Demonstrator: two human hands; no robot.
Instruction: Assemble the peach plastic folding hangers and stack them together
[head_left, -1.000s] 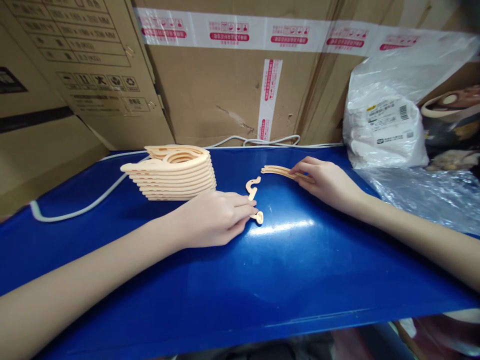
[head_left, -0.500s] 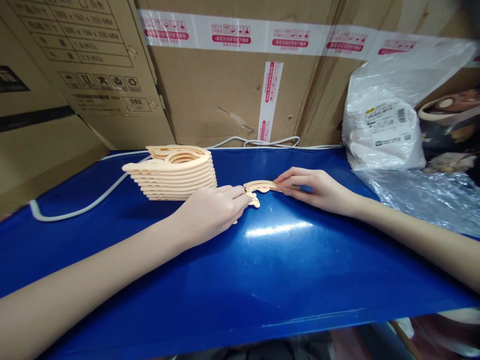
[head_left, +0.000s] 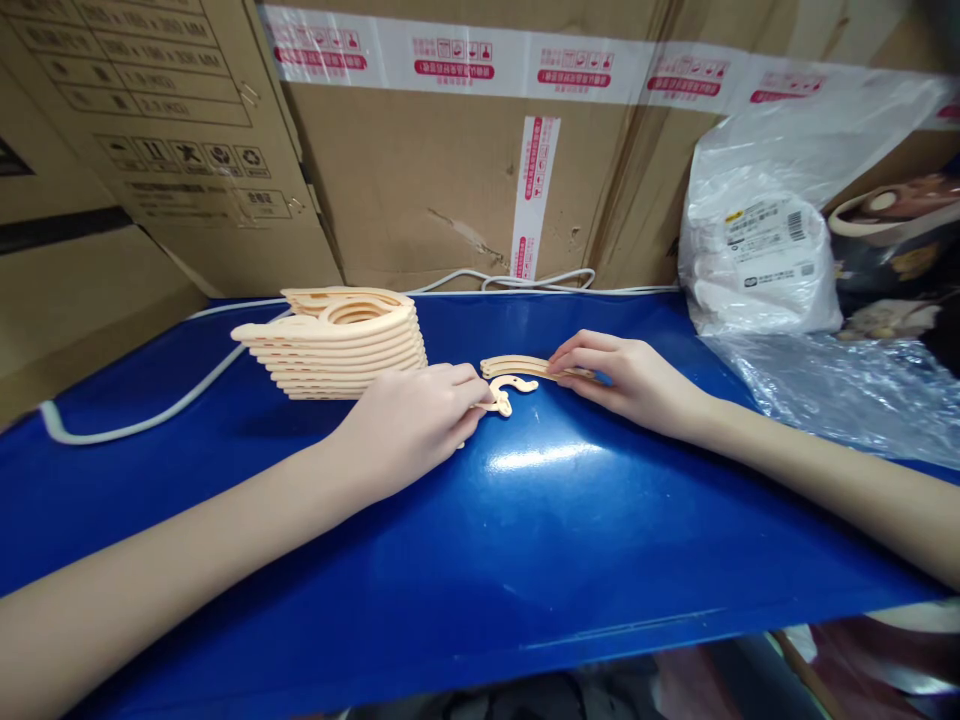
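Note:
My left hand (head_left: 409, 425) rests on the blue table (head_left: 480, 560) with fingers pinched on a small peach hook piece (head_left: 506, 392). My right hand (head_left: 626, 378) pinches the end of a curved peach arm piece (head_left: 517, 366) lying flat just behind the hook. The two pieces lie close together between my hands. A stack of several peach plastic hangers (head_left: 337, 340) stands just left of my left hand.
Cardboard boxes (head_left: 465, 150) wall the back and left. A white cable (head_left: 150, 410) runs along the table's back left. A white plastic bag (head_left: 757, 260) and clear wrap (head_left: 840, 390) lie at the right.
My right hand slid the curved arm leftward toward the middle. My left hand moved the hook piece back to meet it, and the hook now lies turned beside the arm.

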